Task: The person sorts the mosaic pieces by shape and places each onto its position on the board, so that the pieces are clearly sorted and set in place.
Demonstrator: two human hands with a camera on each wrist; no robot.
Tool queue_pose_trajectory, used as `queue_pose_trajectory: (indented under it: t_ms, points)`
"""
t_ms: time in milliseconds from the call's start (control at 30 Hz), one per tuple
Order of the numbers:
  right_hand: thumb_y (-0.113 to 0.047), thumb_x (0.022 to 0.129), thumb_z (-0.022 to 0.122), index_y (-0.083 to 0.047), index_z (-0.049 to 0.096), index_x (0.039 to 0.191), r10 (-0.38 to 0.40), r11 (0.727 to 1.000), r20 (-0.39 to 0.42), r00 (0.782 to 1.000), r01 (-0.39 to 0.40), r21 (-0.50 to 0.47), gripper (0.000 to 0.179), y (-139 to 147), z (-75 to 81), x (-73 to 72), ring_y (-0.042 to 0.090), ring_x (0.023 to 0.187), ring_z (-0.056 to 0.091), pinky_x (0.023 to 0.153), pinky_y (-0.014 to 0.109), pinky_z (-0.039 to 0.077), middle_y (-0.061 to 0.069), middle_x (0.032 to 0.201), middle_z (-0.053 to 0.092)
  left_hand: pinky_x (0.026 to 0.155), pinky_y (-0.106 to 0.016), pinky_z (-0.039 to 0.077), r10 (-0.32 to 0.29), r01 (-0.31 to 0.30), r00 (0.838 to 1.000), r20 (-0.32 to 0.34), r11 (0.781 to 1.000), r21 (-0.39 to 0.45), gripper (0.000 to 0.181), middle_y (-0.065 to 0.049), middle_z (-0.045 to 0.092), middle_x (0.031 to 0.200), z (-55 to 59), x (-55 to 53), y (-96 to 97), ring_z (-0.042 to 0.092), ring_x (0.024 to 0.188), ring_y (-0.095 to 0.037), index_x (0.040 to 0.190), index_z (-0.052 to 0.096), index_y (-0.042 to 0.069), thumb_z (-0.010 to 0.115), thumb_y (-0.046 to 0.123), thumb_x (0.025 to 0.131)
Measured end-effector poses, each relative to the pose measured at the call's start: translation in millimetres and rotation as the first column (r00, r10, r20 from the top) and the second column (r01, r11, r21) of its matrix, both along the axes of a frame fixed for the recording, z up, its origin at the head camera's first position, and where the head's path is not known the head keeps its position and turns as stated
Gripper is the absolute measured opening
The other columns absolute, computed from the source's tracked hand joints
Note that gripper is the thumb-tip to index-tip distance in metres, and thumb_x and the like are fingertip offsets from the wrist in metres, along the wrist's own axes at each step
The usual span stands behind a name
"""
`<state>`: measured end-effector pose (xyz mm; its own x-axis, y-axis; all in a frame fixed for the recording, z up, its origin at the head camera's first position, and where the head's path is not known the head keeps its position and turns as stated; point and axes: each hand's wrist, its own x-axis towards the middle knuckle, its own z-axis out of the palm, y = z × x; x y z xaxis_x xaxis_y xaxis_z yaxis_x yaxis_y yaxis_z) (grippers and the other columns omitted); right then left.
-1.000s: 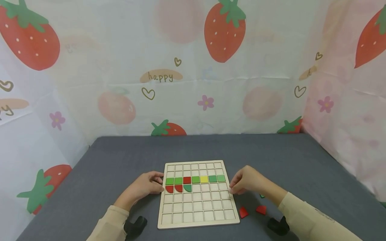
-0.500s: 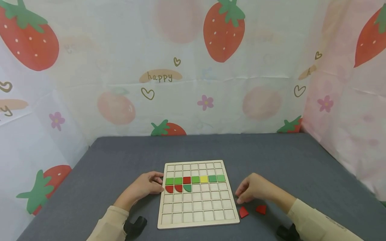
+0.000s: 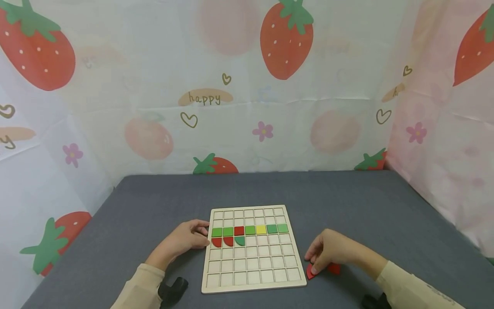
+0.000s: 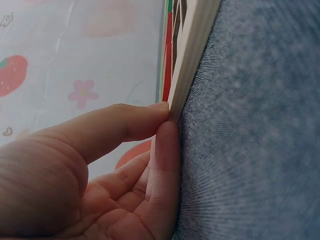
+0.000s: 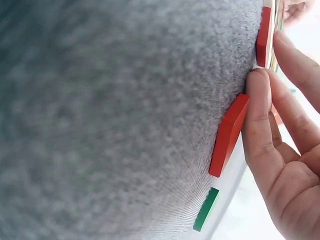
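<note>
In the head view a wooden grid board (image 3: 252,265) lies on the table, one row filled with square green, red and yellow tiles. Below that row sit two red quarter-round tiles (image 3: 217,242) and a green quarter-round tile (image 3: 240,240). My left hand (image 3: 187,237) holds the board's left edge between thumb and finger. Off the lower right edge, the thumb of my right hand (image 3: 328,249) touches a red tile (image 5: 263,37); its fingers are bent but not closed round it. A second red tile (image 5: 228,136) lies beside that hand, partly hidden in the head view.
Farther off in the right wrist view lies a green tile (image 5: 206,210), hidden behind the hand in the head view. Grey cloth (image 3: 162,193) covers the table. A strawberry-patterned curtain (image 3: 251,86) stands behind and at both sides.
My right hand has drawn back from the board's right edge towards me, down to the nearer red tile, which it now partly covers. My left hand and the board stay put.
</note>
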<state>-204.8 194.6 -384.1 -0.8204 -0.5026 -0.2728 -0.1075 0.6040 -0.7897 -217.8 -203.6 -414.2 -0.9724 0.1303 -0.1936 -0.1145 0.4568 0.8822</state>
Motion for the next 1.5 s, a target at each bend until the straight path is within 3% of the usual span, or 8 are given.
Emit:
queue_pose_trajectory:
  t_ms: [533,767,1033,1500]
  points:
    - [-0.002,0.066,0.086,-0.003,0.069,0.073,0.039,0.998,-0.053,0.998,-0.036,0.046,0.018,1,-2.4,2.5,0.012,0.061,0.054,0.057,0.026,0.045,-0.002,0.066,0.064,0.077,-0.03,0.053,-0.002,0.002,1.0,-0.004,1.0,0.005,0.06,-0.011,0.057,0.105,-1.3,0.4,-0.4,0.058,0.088,-0.016,0.137,0.052,-0.004,0.072,0.003,0.08]
    - [0.001,0.071,0.08,0.001,0.066,0.077,0.022,0.998,0.047,0.999,-0.019,-0.064,0.016,6,-5.1,1.9,0.011,0.059,0.06,0.057,0.026,0.053,0.001,0.065,0.064,0.076,-0.03,0.052,0.0,0.0,1.0,-0.009,1.0,-0.005,0.06,-0.01,0.058,0.104,-1.6,-0.2,0.0,0.058,0.088,-0.016,0.136,0.053,-0.004,0.072,0.003,0.079]
    - [-0.003,0.077,0.079,0.0,0.064,0.083,-0.013,0.993,0.128,0.992,0.028,-0.118,0.016,5,-0.1,1.3,0.017,0.065,0.069,0.058,0.031,0.057,0.004,0.069,0.067,0.08,-0.033,0.056,-0.005,0.006,1.0,-0.009,1.0,0.016,0.059,-0.011,0.057,0.104,-3.6,-0.7,-1.0,0.059,0.087,-0.016,0.135,0.053,-0.006,0.072,0.002,0.08]
    - [-0.008,0.082,0.076,0.001,0.065,0.094,-0.017,0.984,0.12,0.993,0.038,-0.173,0.019,-13,7.9,-4.5,0.015,0.064,0.064,0.062,0.033,0.058,0.002,0.076,0.064,0.079,-0.032,0.054,0.004,-0.004,1.0,-0.008,1.0,0.001,0.059,-0.011,0.058,0.104,-2.3,-0.2,-0.2,0.058,0.087,-0.016,0.135,0.053,-0.005,0.072,0.003,0.08]
